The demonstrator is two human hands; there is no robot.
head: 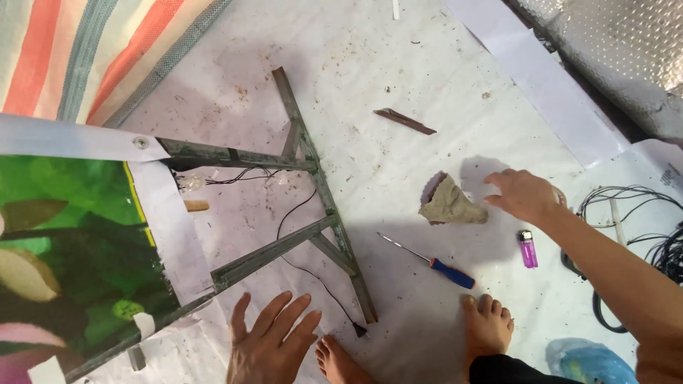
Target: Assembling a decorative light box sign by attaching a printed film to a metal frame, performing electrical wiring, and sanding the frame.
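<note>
My right hand (523,193) reaches with loose, spread fingers, empty, just beside the crumpled grey cloth (449,205). My left hand (269,347) lies flat, fingers wide, near the metal frame (313,167).

On the white sheet lay 1 metal frame (313,178), 1 blue-handled screwdriver (430,262), 1 purple lighter (527,249), 1 crumpled grey cloth (449,204) and 1 brown strip (404,121); 2 hands, left (270,348) and right (523,193), and 2 bare feet (487,323) were visible.
</note>
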